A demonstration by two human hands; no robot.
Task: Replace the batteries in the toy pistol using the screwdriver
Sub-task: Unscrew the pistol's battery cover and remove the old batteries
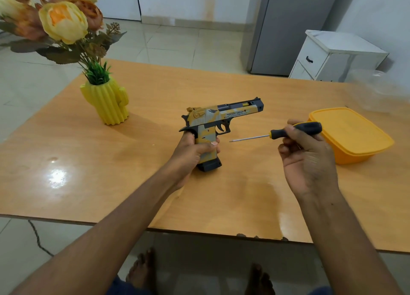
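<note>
The toy pistol (218, 121), painted in tan, grey and dark camouflage with "DESERT EAGLE" printed on its slide, is being held upright above the middle of the table (155, 195), its barrel pointing to the right and its dark magazine base sticking out below the grip. The left hand (195, 153) is wrapping around that grip, fingers closing across the front and the thumb sitting behind it under the hammer. Just to the right, the right hand (308, 159) is clenching the black and yellow handle of the screwdriver (277, 134), palm turned toward the camera, with the thin metal shaft lying nearly level and pointing left. The tip is hanging near the trigger guard and grip, apart from them and not touching. Beyond the right hand, an orange plastic container (352, 135) with its lid on is sitting near the right edge of the table. Behind it, something clear and blurred is resting on the far right corner; what it is cannot be told. On the left part of the table, a yellow cactus-shaped vase (108, 102) is holding yellow and orange artificial flowers (64, 22). Past the table, a white drawer cabinet (328, 55) is standing on the tiled floor beside a grey refrigerator (286, 28). 2 bare feet (144, 270) are showing under the near edge.
</note>
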